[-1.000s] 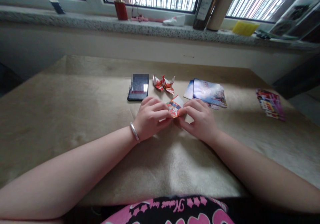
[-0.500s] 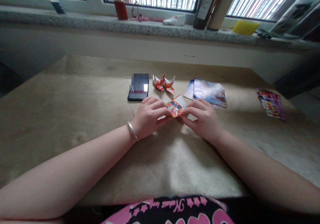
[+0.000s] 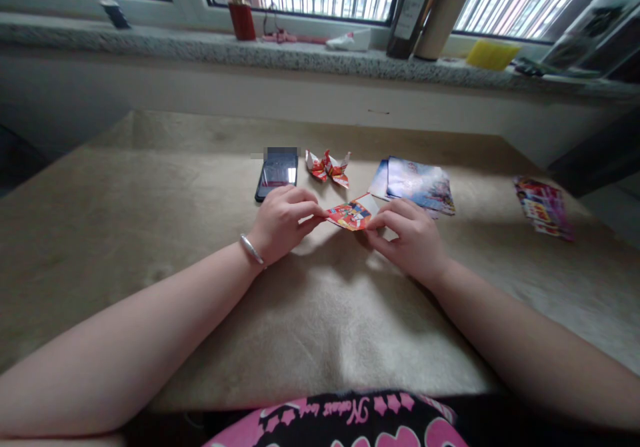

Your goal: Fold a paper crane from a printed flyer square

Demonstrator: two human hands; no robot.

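A small sheet of folded paper [image 3: 353, 214], printed in red and orange with a white part at its upper right, is stretched between my hands just above the table. My left hand [image 3: 286, 222], with a silver bangle at the wrist, pinches its left corner. At its lower right edge, my right hand [image 3: 406, 237] grips it between thumb and fingers. Beyond the paper lie red and white origami figures [image 3: 328, 167] with pointed tips. A dark phone [image 3: 278, 172] rests just past my left hand.
Blue-purple picture sheets [image 3: 421, 182] lie in a loose stack behind my right hand. Pink and purple cards [image 3: 544, 208] are farther right on the table [image 3: 150, 234]. Along the stone windowsill [image 3: 190, 42] stand a red bottle [image 3: 242, 17], a dark labelled container [image 3: 413, 15] and a yellow item [image 3: 493, 54].
My left hand has moved left and slightly away from me, out to the paper's left corner, so more of the printed face shows. My right hand has barely shifted.
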